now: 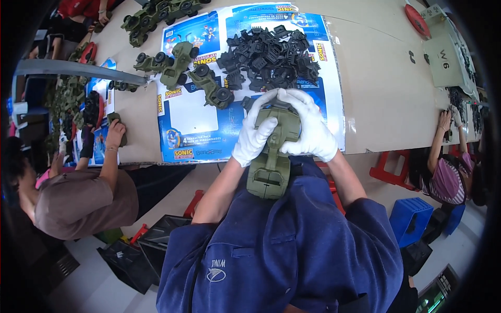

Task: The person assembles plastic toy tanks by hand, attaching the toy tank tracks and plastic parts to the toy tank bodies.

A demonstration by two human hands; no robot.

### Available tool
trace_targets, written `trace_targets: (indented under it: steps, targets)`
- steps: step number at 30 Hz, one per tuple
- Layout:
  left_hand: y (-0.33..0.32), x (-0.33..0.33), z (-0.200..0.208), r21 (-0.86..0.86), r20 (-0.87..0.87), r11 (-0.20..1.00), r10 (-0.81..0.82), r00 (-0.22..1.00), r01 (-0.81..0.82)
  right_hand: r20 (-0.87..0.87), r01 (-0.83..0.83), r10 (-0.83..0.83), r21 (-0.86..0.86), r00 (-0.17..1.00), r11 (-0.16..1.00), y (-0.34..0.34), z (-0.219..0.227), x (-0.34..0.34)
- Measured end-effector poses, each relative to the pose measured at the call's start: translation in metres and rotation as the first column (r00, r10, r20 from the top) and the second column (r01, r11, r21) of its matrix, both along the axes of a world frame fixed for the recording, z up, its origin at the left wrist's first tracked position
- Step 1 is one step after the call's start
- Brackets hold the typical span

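Between my white-gloved hands, at the table's near edge, is an olive-green plastic toy vehicle body (268, 180). My left hand (254, 134) is closed round its left side, with the thumb lying on top. My right hand (316, 128) grips the right side, and the fingertips of both hands meet at the far end. Those fingers partly hide that end, so I cannot tell whether a black part is held there. Just beyond my hands lies a heap of black plastic parts (271, 55). Left of the heap sit several green toy vehicles with black wheels (211, 86).
Blue printed card sheets (195, 141) cover the table under the parts. More green vehicles (156, 18) stand far left, near a grey metal bar (78, 68). Co-workers (78, 201) sit on both sides. A pale green bin (446, 52) and red stool (391, 167) are at right.
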State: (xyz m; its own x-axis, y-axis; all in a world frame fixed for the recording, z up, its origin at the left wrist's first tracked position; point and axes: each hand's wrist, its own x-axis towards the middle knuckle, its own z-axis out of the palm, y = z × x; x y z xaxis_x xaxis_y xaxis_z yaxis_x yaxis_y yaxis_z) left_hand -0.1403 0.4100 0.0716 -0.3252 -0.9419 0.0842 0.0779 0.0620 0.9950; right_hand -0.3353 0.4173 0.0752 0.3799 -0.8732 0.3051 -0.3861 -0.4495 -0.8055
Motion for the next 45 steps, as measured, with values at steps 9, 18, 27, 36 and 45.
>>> trace_targets:
  steps: [9, 18, 27, 36, 45]
  targets:
    - [0.001, 0.021, 0.003, -0.19, 0.026, 0.967, 0.18, 0.983, -0.172, 0.371, 0.024, -0.099, 0.2, 0.923, 0.979, 0.009, 0.008, 0.054]
    - [-0.006, 0.057, -0.029, 0.04, -0.025, 0.991, 0.128, 0.992, -0.126, 0.128, 0.377, -0.376, 0.013, 0.918, 0.926, 0.018, -0.017, 0.105]
    - [-0.084, 0.153, -0.075, -0.58, 0.758, 0.8, 0.46, 0.462, 0.154, 0.216, 0.596, -0.973, 0.771, 0.082, 0.222, 0.01, -0.09, -0.037]
    - [-0.179, 0.173, -0.106, -0.198, 0.928, 0.435, 0.372, 0.025, 0.878, -0.033, 0.858, -0.94, 0.42, 0.341, 0.296, -0.026, -0.116, -0.038]
    - [-0.072, 0.172, -0.084, 0.457, 0.725, 0.878, -0.461, 0.512, 0.145, -0.536, 0.854, -0.672, 0.23, 0.512, 0.468, -0.038, -0.146, 0.043]
